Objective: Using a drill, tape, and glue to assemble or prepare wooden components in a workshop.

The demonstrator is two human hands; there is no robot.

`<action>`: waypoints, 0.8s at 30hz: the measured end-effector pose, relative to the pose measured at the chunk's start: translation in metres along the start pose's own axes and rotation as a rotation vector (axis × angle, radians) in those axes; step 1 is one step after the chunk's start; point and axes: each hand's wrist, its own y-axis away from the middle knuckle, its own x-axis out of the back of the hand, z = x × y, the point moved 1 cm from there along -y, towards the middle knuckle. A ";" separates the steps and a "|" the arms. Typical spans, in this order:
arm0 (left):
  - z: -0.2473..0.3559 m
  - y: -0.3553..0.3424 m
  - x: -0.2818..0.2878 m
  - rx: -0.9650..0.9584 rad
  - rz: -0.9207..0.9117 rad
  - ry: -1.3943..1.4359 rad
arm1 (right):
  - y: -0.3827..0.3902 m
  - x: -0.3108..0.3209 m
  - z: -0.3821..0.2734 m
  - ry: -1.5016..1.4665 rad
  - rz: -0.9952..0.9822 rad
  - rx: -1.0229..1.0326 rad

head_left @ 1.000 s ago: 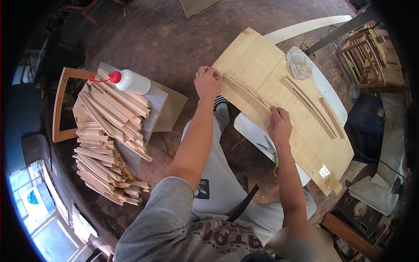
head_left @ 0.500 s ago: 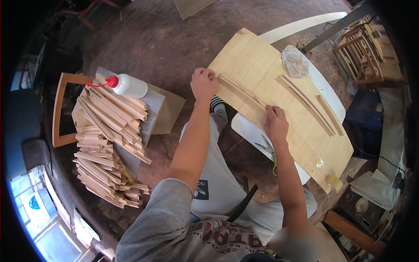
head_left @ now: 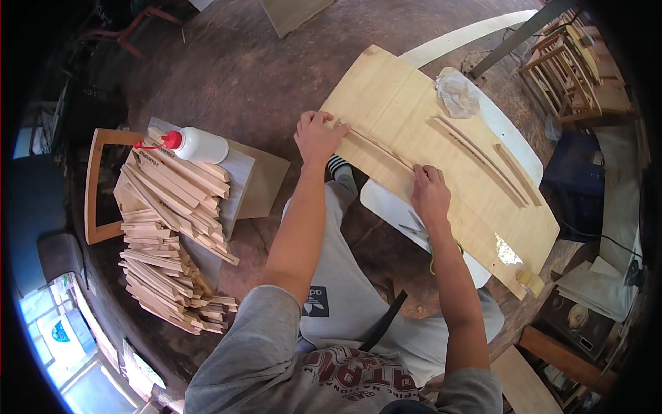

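My left hand (head_left: 318,139) has its fingers closed at the far end of a thin wooden strip (head_left: 379,147). The near end is pinched in my right hand (head_left: 431,195). The strip lies along the near-left edge of a light plywood board (head_left: 407,90). Two more wooden strips rest farther right on the board, a longer one (head_left: 481,159) and a shorter one (head_left: 518,174). A wet, shiny patch (head_left: 507,250) and a roll of yellowish tape (head_left: 529,281) are at the board's near right end.
A white table (head_left: 386,203) supports the board, with green-handled scissors (head_left: 416,226) partly behind my right forearm. Crumpled plastic (head_left: 457,93) sits on the board. At left are piled wooden strips (head_left: 162,269) and a white bottle with a red cap (head_left: 201,145). A metal post (head_left: 517,41) stands far right.
The whole view has shifted slightly. Both hands keep their hold on the strip at nearly the same place on the board. The shiny patch shows larger and brighter.
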 end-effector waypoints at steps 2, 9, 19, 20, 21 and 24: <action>0.001 0.001 0.001 0.002 -0.014 -0.005 | 0.000 0.000 0.000 0.002 -0.003 -0.001; 0.000 0.004 0.002 0.003 0.009 -0.014 | 0.002 -0.005 0.001 0.023 0.026 0.058; -0.033 -0.012 -0.020 -0.131 0.079 -0.234 | 0.045 0.042 0.041 -0.115 0.084 -0.193; -0.054 -0.023 -0.014 -0.158 0.091 -0.157 | 0.061 0.061 0.058 -0.073 0.115 -0.234; -0.034 -0.016 -0.018 -0.055 0.045 -0.133 | 0.086 0.084 0.091 -0.012 0.144 -0.287; -0.034 -0.020 -0.029 -0.069 0.047 -0.078 | 0.177 0.171 0.207 0.245 0.186 -0.474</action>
